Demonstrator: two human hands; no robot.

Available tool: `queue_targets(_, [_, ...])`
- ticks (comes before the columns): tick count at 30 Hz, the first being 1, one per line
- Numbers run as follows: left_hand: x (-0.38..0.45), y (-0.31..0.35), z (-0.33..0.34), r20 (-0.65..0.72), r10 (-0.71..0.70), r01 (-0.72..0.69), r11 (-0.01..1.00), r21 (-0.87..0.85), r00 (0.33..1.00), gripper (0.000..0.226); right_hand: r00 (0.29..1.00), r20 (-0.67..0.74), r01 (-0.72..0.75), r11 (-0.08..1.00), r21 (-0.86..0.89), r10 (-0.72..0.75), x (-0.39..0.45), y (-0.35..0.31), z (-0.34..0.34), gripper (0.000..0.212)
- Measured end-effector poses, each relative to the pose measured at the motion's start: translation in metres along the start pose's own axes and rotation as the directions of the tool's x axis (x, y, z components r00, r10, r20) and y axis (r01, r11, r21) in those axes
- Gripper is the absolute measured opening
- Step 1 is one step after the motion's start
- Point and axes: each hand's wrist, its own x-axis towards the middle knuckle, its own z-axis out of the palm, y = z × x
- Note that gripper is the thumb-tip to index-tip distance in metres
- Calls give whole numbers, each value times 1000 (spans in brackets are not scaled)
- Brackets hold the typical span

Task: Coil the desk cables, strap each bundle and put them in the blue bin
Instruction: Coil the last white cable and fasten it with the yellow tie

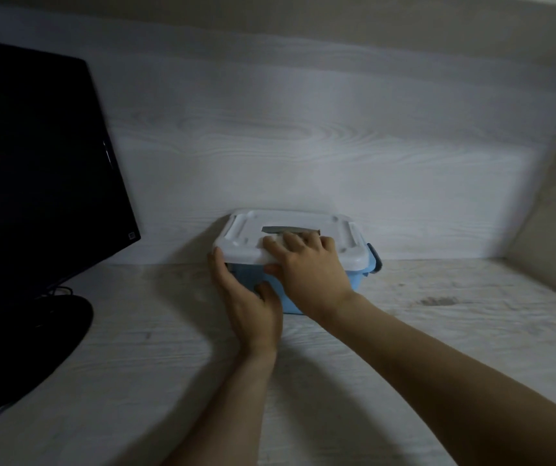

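Observation:
The blue bin (358, 280) stands at the back of the desk against the wall panel, with a white lid (303, 219) on top. My left hand (246, 304) holds the bin's front left corner, fingers up its left side and thumb on the front wall. My right hand (310, 267) grips the lid's front edge, with its fingers on top by the grey handle recess and its thumb under the rim. The lid hides the inside of the bin. No loose desk cable is in view.
A dark monitor (34, 163) stands at the left on a black round base (17, 348), with thin cables behind the stand. A blue latch (375, 260) sticks out on the bin's right end. The pale wood desk (437, 314) meets side walls at the right.

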Motion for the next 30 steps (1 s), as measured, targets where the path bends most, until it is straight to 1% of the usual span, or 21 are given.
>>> queue_targets(4, [0, 4, -1, -1, 53, -53, 998, 33, 999, 88, 1000, -11, 28, 1000, -5, -28, -2, 4, -1, 52])
queue_targets(6, [-1, 5, -3, 1, 74, -74, 996, 55, 997, 86, 999, 8, 40, 999, 30, -40, -1, 15, -4, 54])
queue_targets(9, [-2, 7, -3, 25, 58, -59, 996, 72, 998, 88, 998, 40, 51, 994, 100, -55, 1, 32, -9, 56])
queue_targets(11, [-2, 8, -3, 36, 71, -74, 993, 89, 997, 88, 997, 41, 60, 991, 120, -65, 0, 40, -11, 58])
queue_targets(15, [-1, 12, -5, 95, 127, -136, 986, 97, 987, 86, 995, 94, -40, 989, 139, 27, -2, 54, -14, 62])
queue_targets(17, [0, 12, -5, 89, 150, -158, 983, 95, 985, 83, 994, 105, -41, 983, 179, 23, -5, 60, -13, 61])
queue_targets(18, [1, 12, -5, 73, 152, -158, 983, 92, 986, 81, 995, 103, -27, 972, 232, 3, -6, 62, -14, 58])
queue_targets(19, [0, 13, -4, 60, 144, -149, 985, 82, 988, 79, 995, 96, -36, 945, 325, 5, -6, 64, -15, 53])
queue_targets(20, [-1, 13, -4, 48, 137, -140, 988, 65, 989, 77, 997, 65, -60, 896, 439, 35, -6, 67, -17, 45])
queue_targets(21, [-1, 14, -4, 38, 137, -138, 989, 49, 990, 75, 993, 21, -109, 853, 511, 114, -5, 74, -15, 37])
queue_targets(22, [-1, 14, -5, 25, 143, -144, 989, 41, 989, 73, 975, -20, -176, 830, 530, 220, -5, 83, -13, 32])
queue_targets(23, [-1, 13, -4, 13, 156, -156, 987, 46, 988, 72, 939, -20, -289, 816, 500, 344, -7, 92, -11, 32])
queue_targets(24, [0, 11, -5, 2, 173, -173, 982, 71, 985, 72, 888, 39, -419, 773, 476, 458, -8, 99, -7, 37])
queue_targets(25, [2, 10, -5, -4, 185, -184, 977, 110, 983, 73, 815, 150, -547, 657, 519, 560, -9, 104, -3, 45])
queue_targets(26, [2, 9, -4, -2, 189, -187, 971, 148, 982, 74, 722, 295, -645, 453, 616, 626, -10, 105, 1, 55])
queue_targets(27, [2, 9, -4, 6, 187, -185, 967, 177, 982, 76, 627, 437, -682, 183, 708, 645, -10, 104, 4, 64])
queue_targets(28, [2, 10, -3, 14, 178, -178, 964, 196, 984, 77, 560, 525, -652, -51, 757, 641, -8, 103, 7, 68])
queue_targets(29, [1, 11, -3, 20, 169, -169, 964, 206, 985, 77, 523, 543, -595, -174, 784, 657, -7, 103, 10, 66])
queue_targets(30, [1, 12, -3, 24, 159, -160, 966, 203, 987, 76, 499, 520, -551, -209, 808, 693, -5, 104, 13, 61])
